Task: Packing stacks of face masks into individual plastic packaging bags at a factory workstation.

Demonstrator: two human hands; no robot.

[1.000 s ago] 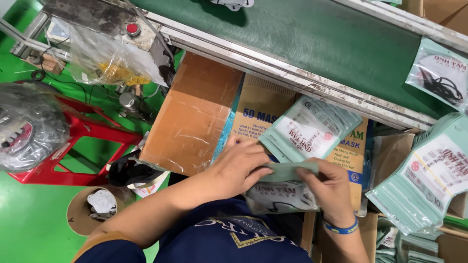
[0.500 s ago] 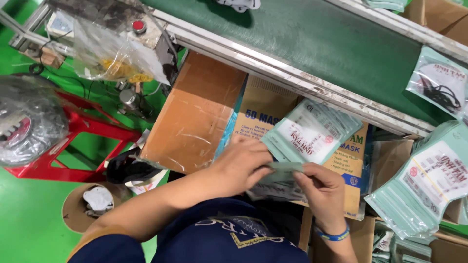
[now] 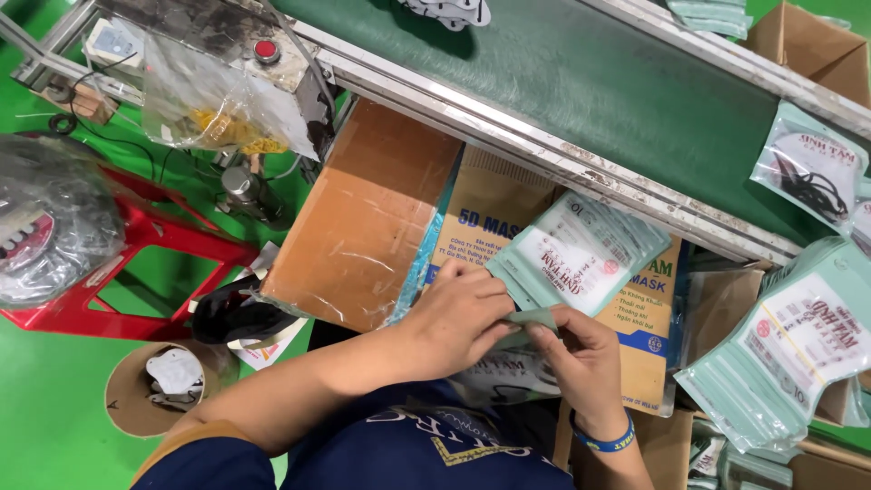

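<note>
Below the green conveyor (image 3: 635, 82), both hands' grips pinch a mint pouch (image 3: 535, 319): left hand (image 3: 463, 313), right hand (image 3: 581, 363).

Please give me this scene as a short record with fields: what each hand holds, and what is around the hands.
left hand: pinches the near edge of a pale green pouch
right hand: grips the same edge from the other side
behind hands: stack of pale green pouches on a brown carton
above: green conveyor belt
right side: more pouches
left side: red stool
</note>
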